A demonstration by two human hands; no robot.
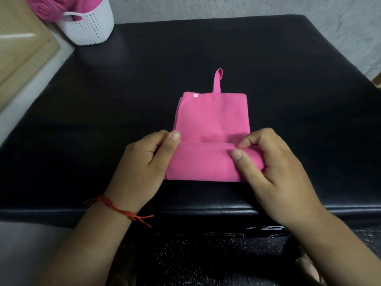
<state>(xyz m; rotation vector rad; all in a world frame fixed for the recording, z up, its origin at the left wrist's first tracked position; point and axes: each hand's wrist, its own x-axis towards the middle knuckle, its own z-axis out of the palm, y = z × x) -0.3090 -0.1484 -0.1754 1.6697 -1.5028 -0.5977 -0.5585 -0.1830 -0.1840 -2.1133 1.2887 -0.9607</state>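
A: where's the pink cloth (212,120) at?
B: middle of the black bench (206,48). Left hand (142,162) and right hand (274,172) each pinch its rolled near edge. The roll runs 9-to-3, and the flat part lies toward 12.

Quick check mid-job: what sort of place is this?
Likely a plain room in a home: a black padded bench against a rough grey wall, a white plastic basket holding pink fabric, and a panelled wooden door at the left.
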